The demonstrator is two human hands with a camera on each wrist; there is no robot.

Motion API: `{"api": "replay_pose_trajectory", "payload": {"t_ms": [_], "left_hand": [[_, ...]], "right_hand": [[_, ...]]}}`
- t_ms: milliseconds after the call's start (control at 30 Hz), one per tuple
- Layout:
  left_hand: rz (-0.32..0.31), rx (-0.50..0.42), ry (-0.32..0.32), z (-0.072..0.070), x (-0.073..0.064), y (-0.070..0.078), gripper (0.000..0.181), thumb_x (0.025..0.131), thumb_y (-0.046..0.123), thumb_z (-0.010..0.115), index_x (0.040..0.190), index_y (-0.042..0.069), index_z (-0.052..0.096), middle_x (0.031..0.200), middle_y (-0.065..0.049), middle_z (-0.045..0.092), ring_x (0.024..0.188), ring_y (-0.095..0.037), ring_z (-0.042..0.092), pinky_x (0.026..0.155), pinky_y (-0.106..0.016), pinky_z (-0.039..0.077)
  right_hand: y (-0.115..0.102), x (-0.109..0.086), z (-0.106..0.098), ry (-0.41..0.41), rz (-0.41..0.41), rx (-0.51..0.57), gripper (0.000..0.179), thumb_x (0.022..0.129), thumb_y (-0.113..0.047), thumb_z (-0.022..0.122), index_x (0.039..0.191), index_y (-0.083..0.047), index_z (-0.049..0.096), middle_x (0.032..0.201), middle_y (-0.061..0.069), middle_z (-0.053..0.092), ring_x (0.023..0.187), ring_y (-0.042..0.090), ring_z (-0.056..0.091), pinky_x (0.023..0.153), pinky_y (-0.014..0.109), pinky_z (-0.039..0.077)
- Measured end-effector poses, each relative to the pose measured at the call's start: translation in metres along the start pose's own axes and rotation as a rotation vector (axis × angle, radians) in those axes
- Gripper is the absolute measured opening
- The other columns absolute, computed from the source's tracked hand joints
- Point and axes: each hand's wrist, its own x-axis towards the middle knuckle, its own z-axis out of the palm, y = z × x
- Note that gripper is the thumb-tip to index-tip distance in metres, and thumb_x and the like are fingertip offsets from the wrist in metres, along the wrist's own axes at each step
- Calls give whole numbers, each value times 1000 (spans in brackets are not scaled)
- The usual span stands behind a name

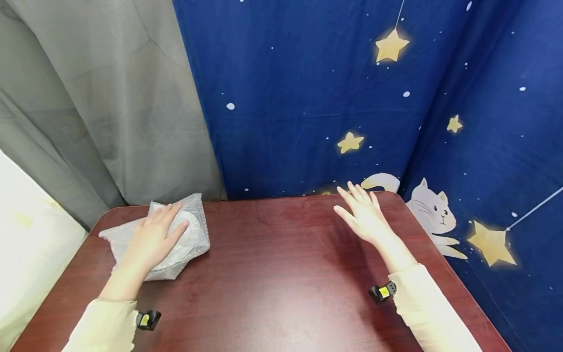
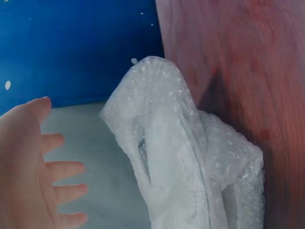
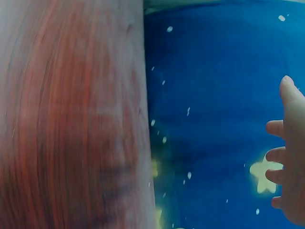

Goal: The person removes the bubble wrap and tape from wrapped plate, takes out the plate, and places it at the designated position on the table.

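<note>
While the left grip [image 1: 151,240] hovers spread, seemingly above the wrapped bundle [image 1: 195,233], the right grip [image 1: 363,216] hangs spread.

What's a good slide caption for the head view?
Left hand over a bubble-wrapped bundle on a brown table, right hand open near the far right corner.

The table [image 1: 272,274] has a dark reddish-brown, wood-grain top with rounded far corners. A bubble-wrap packet [image 1: 192,239] lies near its far left corner.

No text, label or number — none — is legible.
</note>
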Motion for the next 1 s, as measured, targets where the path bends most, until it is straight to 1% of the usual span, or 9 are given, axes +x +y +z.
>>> {"api": "replay_pose_trajectory", "payload": {"t_ms": [133,267,400,500,633,733,867,1000], "left_hand": [[19,-44,41,-2,-3,-2,60,100,43,45,145,4,40,140,-24,45,126,-46,39,98,-63,27],[-8,-79,38,-5,-7,-4,59,100,42,45,143,2,41,138,-25,46,123,-47,42,96,-61,31],[-75,-108,8,-8,-11,-9,61,100,45,43,145,3,39,139,-28,44,123,-49,41,94,-63,31],[-123,-116,-1,-9,-16,-14,62,100,46,41,146,4,37,138,-30,43,121,-51,42,91,-65,32],[-164,-113,26,-10,-23,-21,61,100,45,42,144,3,38,135,-32,45,117,-52,44,88,-65,34],[-195,-114,38,-10,-27,-26,61,100,45,42,144,2,39,133,-32,47,112,-52,49,85,-65,36],[-258,-132,44,-10,-32,-31,62,100,45,40,146,3,36,129,-33,49,107,-50,54,82,-65,37],[-323,-147,73,-9,-36,-37,62,101,45,38,146,3,35,126,-35,51,107,-50,54,81,-64,37]], "right_hand": [[-15,3,3,26,-24,40,59,99,-48,43,145,-11,43,152,17,30,142,33,18,110,57,4],[-29,7,7,42,-49,74,57,99,-47,43,144,-11,45,151,16,33,142,32,21,111,56,5],[-42,9,13,64,-75,105,54,99,-44,45,142,-11,47,149,15,37,140,30,25,111,54,7],[-53,11,19,89,-94,130,52,99,-41,47,140,-10,50,147,15,41,139,31,29,111,53,11],[-65,12,29,116,-109,176,48,99,-38,49,136,-9,54,143,14,46,136,30,34,111,51,16],[-75,13,37,136,-112,223,46,98,-35,50,133,-7,56,140,12,50,134,28,38,111,48,18],[-88,14,49,165,-118,290,43,98,-32,52,131,-4,58,136,12,53,131,26,41,111,45,20],[-102,13,60,173,-112,362,43,97,-31,54,130,-4,59,134,12,55,130,27,43,110,43,23]]}}
